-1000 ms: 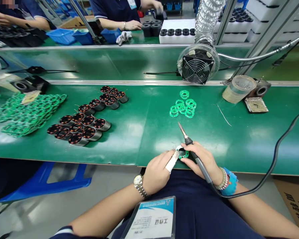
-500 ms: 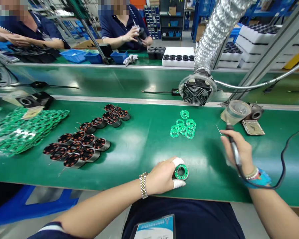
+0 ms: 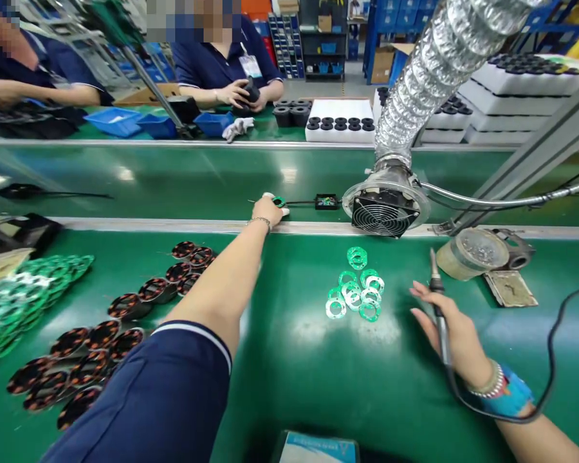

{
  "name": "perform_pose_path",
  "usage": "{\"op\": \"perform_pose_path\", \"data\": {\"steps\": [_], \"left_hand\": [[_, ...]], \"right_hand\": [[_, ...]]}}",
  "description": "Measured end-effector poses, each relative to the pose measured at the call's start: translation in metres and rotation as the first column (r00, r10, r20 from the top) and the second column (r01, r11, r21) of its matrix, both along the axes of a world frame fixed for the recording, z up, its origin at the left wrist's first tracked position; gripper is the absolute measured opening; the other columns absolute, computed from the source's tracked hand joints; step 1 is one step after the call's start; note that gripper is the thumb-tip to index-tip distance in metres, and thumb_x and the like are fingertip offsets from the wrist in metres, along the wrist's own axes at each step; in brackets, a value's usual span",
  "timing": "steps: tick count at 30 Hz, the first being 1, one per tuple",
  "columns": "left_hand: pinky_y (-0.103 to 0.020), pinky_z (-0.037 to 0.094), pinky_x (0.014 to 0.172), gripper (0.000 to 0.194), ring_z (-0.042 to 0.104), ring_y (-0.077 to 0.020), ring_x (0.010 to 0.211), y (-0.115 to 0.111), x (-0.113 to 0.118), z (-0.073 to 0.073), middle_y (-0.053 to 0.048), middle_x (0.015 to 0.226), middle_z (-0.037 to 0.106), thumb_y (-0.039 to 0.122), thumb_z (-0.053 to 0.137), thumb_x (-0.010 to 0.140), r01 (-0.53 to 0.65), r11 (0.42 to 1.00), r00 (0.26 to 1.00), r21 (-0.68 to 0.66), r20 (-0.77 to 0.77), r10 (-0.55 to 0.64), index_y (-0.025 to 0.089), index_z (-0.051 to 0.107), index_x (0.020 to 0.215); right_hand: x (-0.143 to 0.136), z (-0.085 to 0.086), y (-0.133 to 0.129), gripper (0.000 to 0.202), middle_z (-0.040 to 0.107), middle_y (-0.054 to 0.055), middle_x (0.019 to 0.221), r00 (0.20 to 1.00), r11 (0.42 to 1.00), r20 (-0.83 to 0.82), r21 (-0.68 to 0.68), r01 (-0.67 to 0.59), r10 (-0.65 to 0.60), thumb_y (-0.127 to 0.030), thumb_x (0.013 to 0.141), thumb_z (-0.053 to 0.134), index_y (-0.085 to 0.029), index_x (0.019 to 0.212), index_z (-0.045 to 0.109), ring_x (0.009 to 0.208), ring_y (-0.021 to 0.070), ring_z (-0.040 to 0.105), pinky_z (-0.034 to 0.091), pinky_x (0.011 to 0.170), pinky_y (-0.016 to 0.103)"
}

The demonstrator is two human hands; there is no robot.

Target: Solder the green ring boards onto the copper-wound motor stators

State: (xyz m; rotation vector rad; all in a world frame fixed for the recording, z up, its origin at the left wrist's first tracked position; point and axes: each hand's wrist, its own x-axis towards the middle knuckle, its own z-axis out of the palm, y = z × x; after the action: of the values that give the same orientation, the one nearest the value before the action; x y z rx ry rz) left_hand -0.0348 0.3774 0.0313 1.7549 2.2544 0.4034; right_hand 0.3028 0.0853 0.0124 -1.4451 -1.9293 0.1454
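Across far rail [image 3: 313,227], left hand [image 3: 264,211] grips green ring [image 3: 276,200]; right hand [image 3: 463,341] holds soldering iron [image 3: 435,283]; loose rings [image 3: 350,258], bare coils [image 3: 125,305] unjoined.

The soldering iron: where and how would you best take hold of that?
I'd take the soldering iron by its slim handle, coming from the cord end, fingers closing around it from the side. The long handle suits a wrap, and its bare metal tip, possibly hot, points away from the right hand holding it.
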Motion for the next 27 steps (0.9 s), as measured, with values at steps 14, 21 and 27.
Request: {"op": "perform_pose_path", "data": {"steps": [14,21,27], "left_hand": [[-0.048,0.024,0.107,0.052,0.027,-0.0303,0.133,-0.181,0.129,-0.025,-0.015,0.143,0.034,0.042,0.029,0.091,0.871,0.473,0.485,0.129,-0.076,-0.871,0.013,0.036,0.134],[-0.041,0.031,0.105,0.053,0.032,-0.0274,0.131,-0.231,0.116,-0.01,-0.014,0.143,0.035,0.042,0.023,0.092,0.81,0.567,0.586,0.151,-0.172,-0.792,0.014,0.032,0.136],[-0.046,0.021,0.108,0.053,0.031,-0.0302,0.13,-0.228,0.003,0.022,-0.014,0.139,0.039,0.032,0.058,0.078,0.555,0.82,0.806,0.137,-0.331,-0.49,0.015,0.044,0.126]], "right_hand": [[-0.057,-0.018,0.034,0.04,0.047,0.02,0.129,0.977,0.968,-0.207,-0.249,0.0,-0.053,-0.018,0.077,0.055,-0.017,0.113,0.038,0.112,0.0246,0.056,0.048,0.091,0.042],[-0.047,-0.022,-0.002,0.038,0.044,0.019,0.133,0.981,0.976,-0.195,-0.21,-0.056,0.014,-0.019,0.076,0.055,-0.018,0.111,0.043,0.112,0.0274,0.055,0.046,0.091,0.047],[-0.041,-0.038,0.004,0.033,0.047,0.016,0.131,0.99,0.997,-0.12,-0.011,-0.07,0.068,-0.021,0.077,0.054,-0.018,0.109,0.048,0.12,0.029,0.047,0.043,0.096,0.049]]}}
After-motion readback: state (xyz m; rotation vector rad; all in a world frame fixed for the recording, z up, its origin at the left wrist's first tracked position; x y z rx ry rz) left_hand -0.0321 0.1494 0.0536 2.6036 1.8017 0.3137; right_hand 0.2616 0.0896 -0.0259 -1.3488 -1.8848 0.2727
